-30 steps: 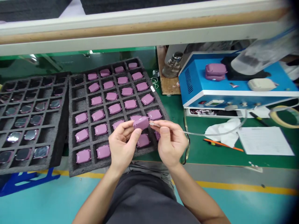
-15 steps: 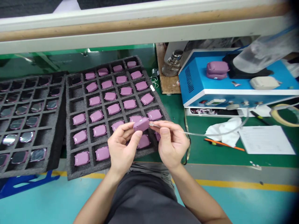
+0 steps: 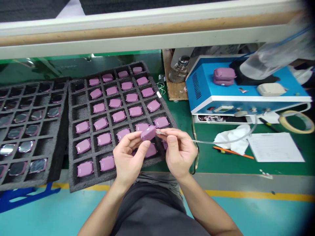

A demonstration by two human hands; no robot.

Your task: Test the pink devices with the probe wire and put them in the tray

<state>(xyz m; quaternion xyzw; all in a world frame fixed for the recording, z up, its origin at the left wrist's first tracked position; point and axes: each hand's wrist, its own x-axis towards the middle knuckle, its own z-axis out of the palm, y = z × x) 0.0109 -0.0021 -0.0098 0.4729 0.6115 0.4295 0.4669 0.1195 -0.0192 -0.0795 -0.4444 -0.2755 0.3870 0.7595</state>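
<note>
Between thumb and fingers, my left hand (image 3: 129, 154) grips a purple watch case (image 3: 148, 132), tilted above the foam tray. My right hand (image 3: 180, 152) is closed around a thin nozzle (image 3: 161, 132) with a clear tube (image 3: 209, 142) running from it to the blue machine. The nozzle's tip points at the right edge of the held case; whether it touches cannot be told. Below lies the dark grey foam tray (image 3: 97, 155), its compartments mostly holding purple watch cases like this one (image 3: 83, 146).
Left stands another foam tray (image 3: 55, 144) with dark-screened pieces. A blue machine (image 3: 200, 82) at right carries purple cases (image 3: 224, 76) and a beige one (image 3: 271, 89). Nearby are a glass bottle (image 3: 180, 70), white cloth (image 3: 232, 137), paper (image 3: 277, 147) and tape roll (image 3: 297, 122). A shelf edge (image 3: 123, 41) crosses above.
The view has shifted slightly, so the surroundings sit a little lower and the machine further left. Both hands keep their hold on the watch case and nozzle, almost unmoved.
</note>
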